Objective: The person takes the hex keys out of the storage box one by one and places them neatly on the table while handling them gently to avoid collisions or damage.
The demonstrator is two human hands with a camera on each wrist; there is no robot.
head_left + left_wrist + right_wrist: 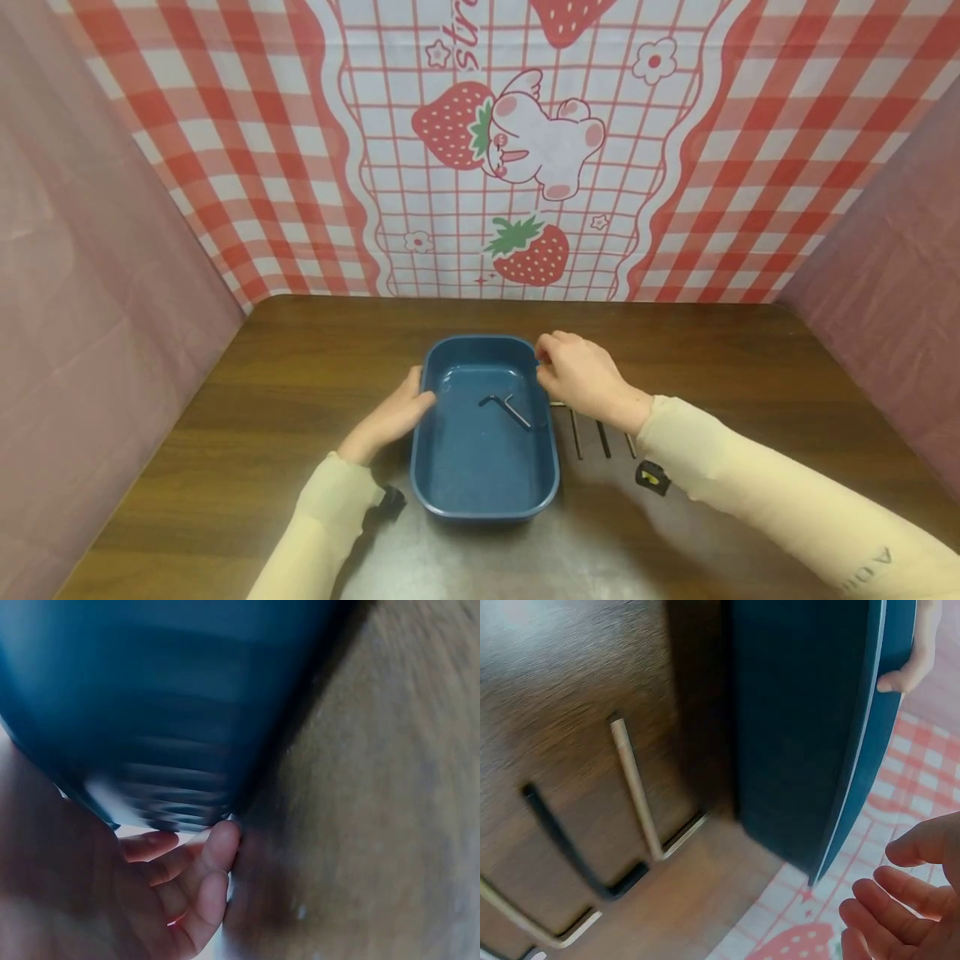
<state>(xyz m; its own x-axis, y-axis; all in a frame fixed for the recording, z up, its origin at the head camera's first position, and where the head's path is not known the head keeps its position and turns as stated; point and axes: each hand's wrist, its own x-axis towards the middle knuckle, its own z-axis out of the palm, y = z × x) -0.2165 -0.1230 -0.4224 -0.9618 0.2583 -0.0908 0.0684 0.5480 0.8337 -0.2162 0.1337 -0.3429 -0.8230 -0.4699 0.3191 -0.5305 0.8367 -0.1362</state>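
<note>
A blue rectangular plastic tub (480, 475) stands on the table. Inside it lie a dark hex key (513, 413) and what looks like a second, shinier one, close together. My left hand (390, 417) grips the tub's left side, thumb over the rim and fingers (214, 847) low against the outer wall. Above the right rim near the far corner is my right hand (581, 375). Its fingers (885, 904) are loosely bent, and nothing shows between them and the thumb. Below that hand, a brassy hex key (637, 787) and a black hex key (566, 844) lie on the table.
Further L-shaped keys, including another brassy one (525, 922), lie in a row right of the tub, partly under the right forearm. A checked strawberry cloth (480, 192) hangs behind the wooden table (300, 367). Pink curtains (90, 250) flank both sides.
</note>
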